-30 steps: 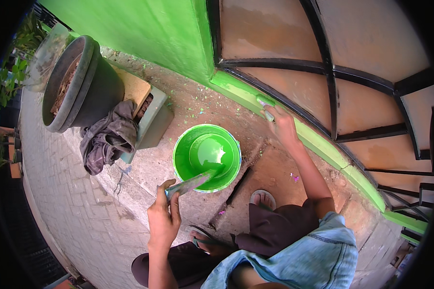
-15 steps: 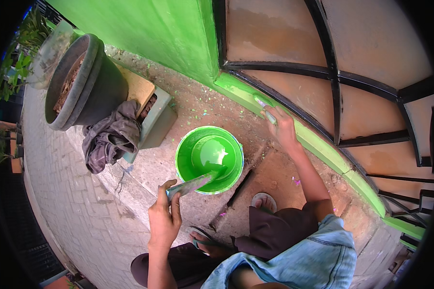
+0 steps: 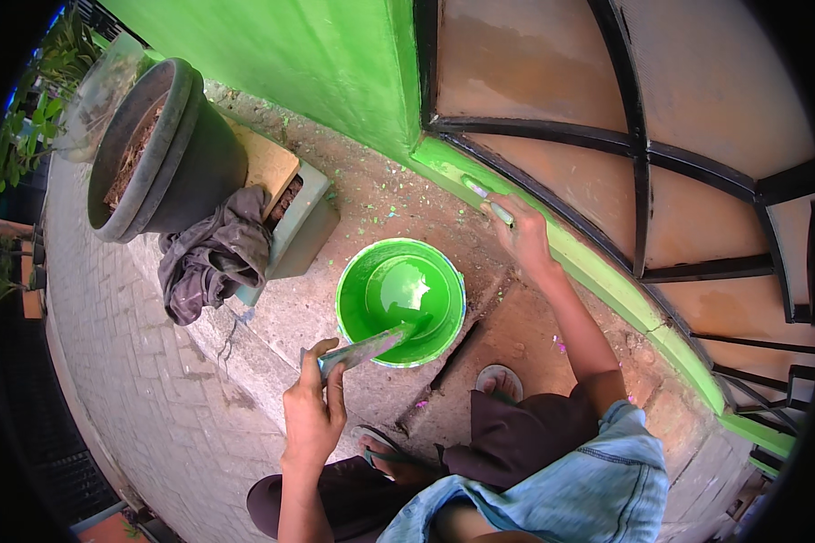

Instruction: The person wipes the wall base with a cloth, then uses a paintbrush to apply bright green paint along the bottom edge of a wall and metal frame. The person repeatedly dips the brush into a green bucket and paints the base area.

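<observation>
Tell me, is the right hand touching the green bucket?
Apart. The head view plainly shows ground between the right hand and the green bucket.

The left hand is pinched, its forearm behind it; ahead rightward, the right hand has curled fingers.

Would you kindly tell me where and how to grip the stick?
Likely the near end of the stick, from the person's side, where the left hand holds it: it slants into the bucket, its far end smeared green.
</observation>
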`<state>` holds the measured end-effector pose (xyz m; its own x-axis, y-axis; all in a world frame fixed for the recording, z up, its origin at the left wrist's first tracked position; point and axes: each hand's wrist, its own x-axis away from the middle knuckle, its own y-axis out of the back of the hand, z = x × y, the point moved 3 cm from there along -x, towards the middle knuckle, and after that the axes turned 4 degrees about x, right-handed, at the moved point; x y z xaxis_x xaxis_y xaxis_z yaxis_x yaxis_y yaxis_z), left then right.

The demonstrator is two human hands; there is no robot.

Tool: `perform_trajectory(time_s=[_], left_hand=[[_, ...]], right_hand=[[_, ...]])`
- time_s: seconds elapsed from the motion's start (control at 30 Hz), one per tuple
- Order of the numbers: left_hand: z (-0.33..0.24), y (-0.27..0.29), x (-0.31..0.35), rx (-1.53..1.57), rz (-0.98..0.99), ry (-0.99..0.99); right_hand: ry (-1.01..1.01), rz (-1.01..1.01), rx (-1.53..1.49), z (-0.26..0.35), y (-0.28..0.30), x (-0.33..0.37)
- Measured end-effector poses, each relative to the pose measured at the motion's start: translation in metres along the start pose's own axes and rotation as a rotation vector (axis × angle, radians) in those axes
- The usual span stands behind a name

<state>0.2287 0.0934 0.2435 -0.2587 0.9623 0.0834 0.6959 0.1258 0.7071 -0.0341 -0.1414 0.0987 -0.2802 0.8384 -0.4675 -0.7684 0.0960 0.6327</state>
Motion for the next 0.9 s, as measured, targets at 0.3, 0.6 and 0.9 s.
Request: perform_trajectory(time_s=[0.3,0.6,0.9], left_hand=[[0.001,0.002,-0.001,-0.004,0.013,0.042],[0.001,0.001,-0.002,-0.013,0.003,0.001],[0.002,0.002,-0.002,-0.013,0.026,0.05]], right_hand=[[-0.028,0.13,0.086,0.003,-0.019,-0.011],[0.075,0.02,0.105,0.007,-0.037,-0.025],[0.116,-0.009,0.04,0.007,-0.055,-0.049]])
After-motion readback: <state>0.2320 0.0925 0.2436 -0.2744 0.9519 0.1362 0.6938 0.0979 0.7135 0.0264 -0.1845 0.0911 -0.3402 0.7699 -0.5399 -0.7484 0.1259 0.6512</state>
